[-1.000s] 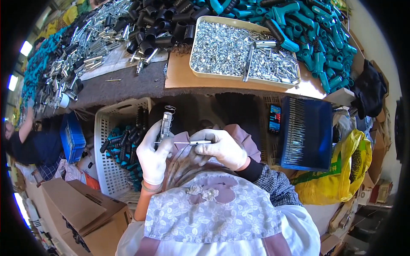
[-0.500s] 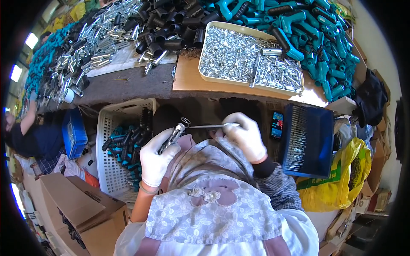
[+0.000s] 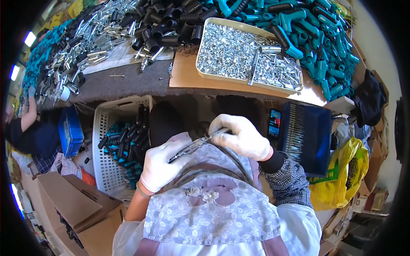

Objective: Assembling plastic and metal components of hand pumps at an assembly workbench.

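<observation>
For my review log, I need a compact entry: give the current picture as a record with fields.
Left hand: gloved, gripping a metal cylinder
Right hand: gloved, pinching a slim metal piece at the cylinder's right end
Bench: cream tray of small metal parts; teal handles
Left side: white basket of teal-and-black pieces
Right side: phone, blue bin of metal rods

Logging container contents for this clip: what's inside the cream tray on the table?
The tray holds small silver metal pieces, longer pins toward the right and a silver tube on top. What lies beneath them is covered; a teal-and-black handle hides part of the right side.
</observation>
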Motion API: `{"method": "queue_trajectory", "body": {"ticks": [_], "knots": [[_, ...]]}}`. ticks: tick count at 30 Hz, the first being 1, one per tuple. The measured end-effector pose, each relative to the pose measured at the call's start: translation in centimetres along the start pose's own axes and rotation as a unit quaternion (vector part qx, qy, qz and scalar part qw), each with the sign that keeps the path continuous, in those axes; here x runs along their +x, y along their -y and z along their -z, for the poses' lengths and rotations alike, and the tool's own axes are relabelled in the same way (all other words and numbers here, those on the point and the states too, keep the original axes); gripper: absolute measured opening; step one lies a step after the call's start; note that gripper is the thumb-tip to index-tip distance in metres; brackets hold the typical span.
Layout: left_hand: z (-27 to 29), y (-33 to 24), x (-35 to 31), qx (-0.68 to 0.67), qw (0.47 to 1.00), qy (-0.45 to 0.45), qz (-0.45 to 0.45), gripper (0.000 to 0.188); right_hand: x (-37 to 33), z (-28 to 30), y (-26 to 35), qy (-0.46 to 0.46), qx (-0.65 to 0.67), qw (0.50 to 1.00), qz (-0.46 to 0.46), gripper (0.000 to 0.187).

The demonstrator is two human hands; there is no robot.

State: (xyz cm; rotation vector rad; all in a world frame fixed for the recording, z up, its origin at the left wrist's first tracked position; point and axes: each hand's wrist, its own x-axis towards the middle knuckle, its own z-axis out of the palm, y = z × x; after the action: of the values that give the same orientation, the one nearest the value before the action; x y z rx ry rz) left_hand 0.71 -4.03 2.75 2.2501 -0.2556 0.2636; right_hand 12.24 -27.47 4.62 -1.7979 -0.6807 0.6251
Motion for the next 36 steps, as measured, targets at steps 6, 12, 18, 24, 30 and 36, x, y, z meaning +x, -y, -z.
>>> {"method": "queue_trajectory", "body": {"ticks": [6, 12, 18, 24, 30, 36], "knots": [[-0.1, 0.3, -0.3, -0.085, 0.994, 0.034, 0.06, 0.034, 0.1, -2.0, -2.0, 0.006, -0.041, 0.992, 0.118, 0.021], [-0.6, 0.3, -0.4, -0.127, 0.987, 0.046, 0.089, 0.033, 0.4, -2.0, -2.5, -0.004, -0.12, 0.976, 0.182, 0.022], [-1.0, -0.1, -0.3, -0.121, 0.989, 0.031, 0.078, 0.032, 0.3, -1.3, -2.4, 0.032, -0.108, 0.983, 0.148, 0.022], [-1.7, 0.2, 0.0, -0.103, 0.992, -0.005, 0.071, 0.034, -0.6, -3.6, -3.6, -0.013, 0.373, 0.926, 0.049, 0.057], [-2.8, 0.4, -0.1, -0.104, 0.992, -0.026, 0.068, 0.036, -0.3, -6.8, -4.4, -0.049, 0.422, 0.904, 0.046, 0.055], [-3.3, 0.4, -0.2, -0.114, 0.988, -0.035, 0.098, 0.034, -0.4, -7.7, -3.5, -0.075, 0.432, 0.899, -0.012, 0.053]]}}
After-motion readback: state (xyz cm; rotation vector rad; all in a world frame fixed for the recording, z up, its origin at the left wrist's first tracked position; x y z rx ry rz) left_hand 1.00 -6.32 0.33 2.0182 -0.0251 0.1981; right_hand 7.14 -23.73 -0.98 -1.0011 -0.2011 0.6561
